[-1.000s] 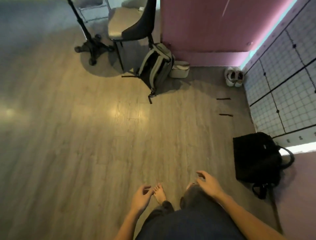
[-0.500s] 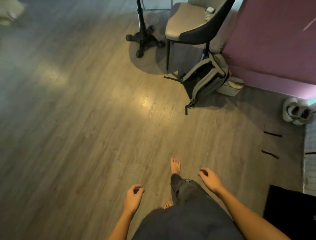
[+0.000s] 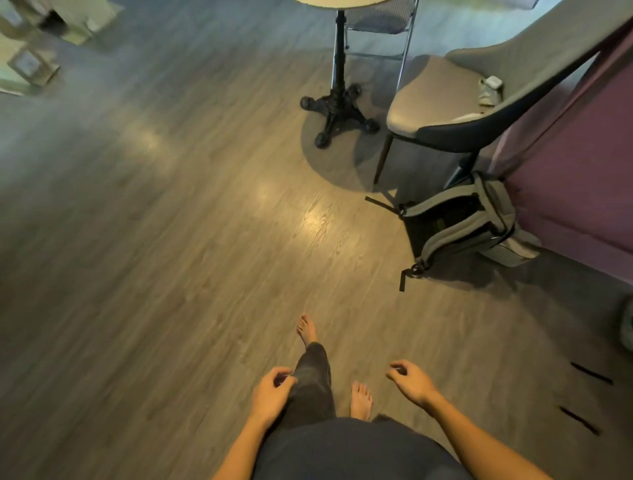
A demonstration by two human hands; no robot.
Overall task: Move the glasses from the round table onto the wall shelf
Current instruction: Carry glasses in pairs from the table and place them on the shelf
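Note:
The round table (image 3: 342, 2) shows only the near rim of its pale top at the upper edge, on a black pedestal (image 3: 337, 102) with a clawed base. No glasses and no wall shelf are in view. My left hand (image 3: 272, 394) hangs low at centre, fingers loosely curled, holding nothing. My right hand (image 3: 412, 382) hangs to its right, fingers apart and empty. Both hands are far from the table, above my bare feet on the wooden floor.
A grey upholstered chair (image 3: 445, 99) stands right of the pedestal with a small white object (image 3: 490, 89) on its seat. A grey backpack (image 3: 459, 222) leans against a mauve wall (image 3: 582, 171). A metal folding chair (image 3: 380, 31) stands behind the table. Cardboard boxes (image 3: 30, 65) sit far left.
The view has swung left and forward; the table pedestal, chair and backpack now sit nearer and more to the right. The black bag has left the frame. Both hands stay empty.

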